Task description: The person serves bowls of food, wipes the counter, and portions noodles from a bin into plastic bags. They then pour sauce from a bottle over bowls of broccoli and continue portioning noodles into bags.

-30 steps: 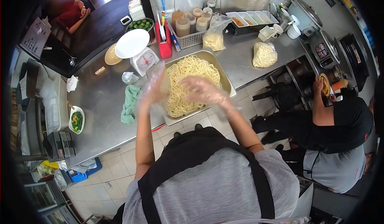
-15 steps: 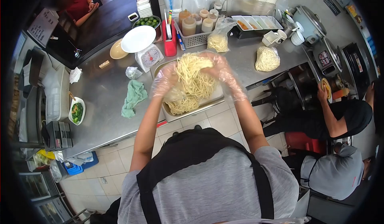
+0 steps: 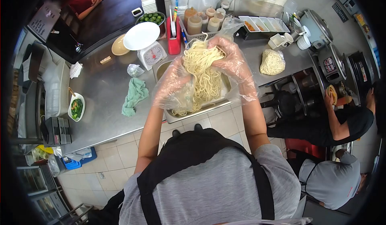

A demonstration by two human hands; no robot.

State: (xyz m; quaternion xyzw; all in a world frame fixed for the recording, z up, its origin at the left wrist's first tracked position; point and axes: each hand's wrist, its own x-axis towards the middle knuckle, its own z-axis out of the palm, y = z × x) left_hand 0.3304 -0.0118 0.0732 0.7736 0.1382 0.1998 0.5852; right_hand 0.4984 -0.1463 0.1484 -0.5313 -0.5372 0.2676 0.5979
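Note:
A large clump of pale yellow noodles (image 3: 205, 66) is held up between my two hands, with strands hanging down. My left hand (image 3: 176, 79), in a clear plastic glove, is closed around the clump's left side. On the opposite side my right hand (image 3: 230, 56), gloved the same way, grips the noodles near their top. Below them is a metal tray (image 3: 209, 109) with more noodles in its near left part. My hands and the raised clump hide much of the tray's inside.
A kitchen scale (image 3: 152, 55) carrying a white plate (image 3: 141, 36), a green cloth (image 3: 135, 96) and a bowl of greens (image 3: 76, 107) lie leftward. Behind are sauce bottles (image 3: 195, 24); rightward, bagged noodles (image 3: 272, 62). Two co-workers (image 3: 329, 181) are at the right, another person (image 3: 82, 0) beyond the counter.
Both hands have risen off the tray with the noodle clump and shifted slightly right. More strands now dangle, and less noodle mass shows in the tray.

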